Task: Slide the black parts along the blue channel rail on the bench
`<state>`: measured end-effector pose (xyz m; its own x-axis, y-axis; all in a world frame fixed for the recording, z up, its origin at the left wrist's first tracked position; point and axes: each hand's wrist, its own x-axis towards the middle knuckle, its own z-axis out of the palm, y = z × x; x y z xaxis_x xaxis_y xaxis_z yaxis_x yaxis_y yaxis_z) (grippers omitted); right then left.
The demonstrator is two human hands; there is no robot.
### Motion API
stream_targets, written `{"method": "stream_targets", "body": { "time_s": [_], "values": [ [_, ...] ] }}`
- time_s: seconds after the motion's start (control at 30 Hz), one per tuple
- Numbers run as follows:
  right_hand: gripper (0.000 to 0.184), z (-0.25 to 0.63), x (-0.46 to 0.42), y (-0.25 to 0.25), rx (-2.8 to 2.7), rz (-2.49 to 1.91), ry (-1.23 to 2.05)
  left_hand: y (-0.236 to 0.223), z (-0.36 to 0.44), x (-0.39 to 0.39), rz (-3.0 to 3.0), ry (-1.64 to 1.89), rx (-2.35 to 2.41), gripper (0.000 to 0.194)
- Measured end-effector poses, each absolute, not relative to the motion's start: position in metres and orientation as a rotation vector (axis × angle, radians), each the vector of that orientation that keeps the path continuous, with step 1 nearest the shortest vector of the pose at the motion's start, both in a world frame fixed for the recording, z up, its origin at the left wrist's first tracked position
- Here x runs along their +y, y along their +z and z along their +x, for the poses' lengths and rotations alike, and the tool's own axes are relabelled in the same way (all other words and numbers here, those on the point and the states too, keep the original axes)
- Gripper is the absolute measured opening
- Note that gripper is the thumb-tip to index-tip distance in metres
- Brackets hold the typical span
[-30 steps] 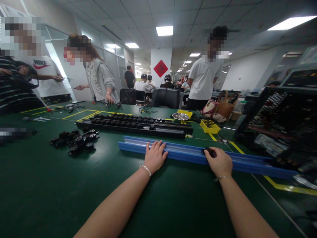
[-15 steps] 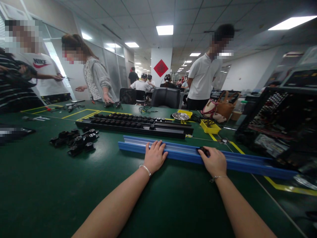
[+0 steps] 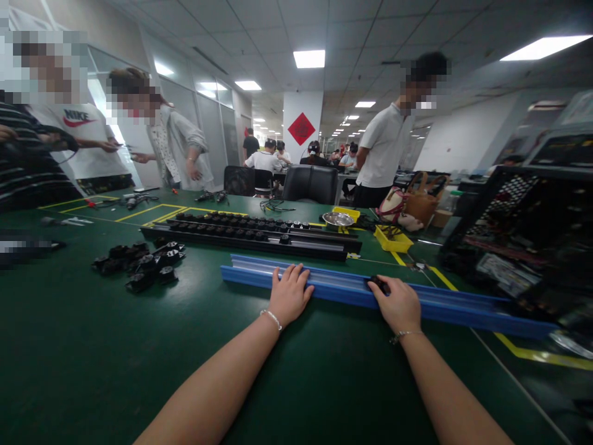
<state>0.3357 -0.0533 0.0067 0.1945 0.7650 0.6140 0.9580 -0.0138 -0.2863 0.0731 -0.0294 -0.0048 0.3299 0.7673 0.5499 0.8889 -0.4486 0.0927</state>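
Note:
A long blue rail with a channel (image 3: 343, 287) lies across the green table in front of me. My left hand (image 3: 291, 293) rests on its left half, fingers spread over the channel and near wall. Farther right, my right hand (image 3: 399, 303) is closed around a small black part (image 3: 378, 284) sitting in the channel; its exact kind is partly hidden by my fingers. To the left, a loose pile of similar black parts (image 3: 143, 266) lies on the table. Behind the blue rail stand black rails (image 3: 315, 248) bearing rows of such black parts.
A yellow bin (image 3: 393, 239) and a metal bowl (image 3: 338, 219) stand at the back right. An open black computer case (image 3: 519, 241) sits at the right, over the rail's end. Several people stand around the table, one in a white shirt (image 3: 382, 145). Cables (image 3: 277, 204) lie at the far edge.
My right hand has slid left along the blue rail with the black part. My left hand has stayed in place. Across the table, a person's hand has lifted off the tabletop.

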Motion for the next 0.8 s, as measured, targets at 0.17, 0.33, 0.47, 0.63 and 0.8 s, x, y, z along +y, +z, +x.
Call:
{"method": "stream_targets", "body": {
  "time_s": [0.17,0.33,0.47,0.63,0.8],
  "values": [
    [0.048,0.331,-0.052,0.006,-1.612,-1.801,-0.373,-0.004,0.073,-0.03,-2.371,-0.791,-1.506,0.042],
    [0.049,0.327,-0.052,0.007,-1.609,-1.808,-0.362,-0.004,0.073,-0.03,-2.378,-0.797,-1.505,0.042],
    [0.05,0.325,-0.053,0.008,-1.594,-1.803,-0.343,-0.004,0.073,-0.03,-2.378,-0.788,-1.513,0.042],
    [0.05,0.322,-0.053,0.009,-1.615,-1.811,-0.323,-0.006,0.073,-0.029,-2.368,-0.801,-1.502,0.042],
    [0.049,0.32,-0.053,0.009,-1.628,-1.805,-0.316,-0.006,0.073,-0.029,-2.362,-0.804,-1.49,0.042]
  ]
}}
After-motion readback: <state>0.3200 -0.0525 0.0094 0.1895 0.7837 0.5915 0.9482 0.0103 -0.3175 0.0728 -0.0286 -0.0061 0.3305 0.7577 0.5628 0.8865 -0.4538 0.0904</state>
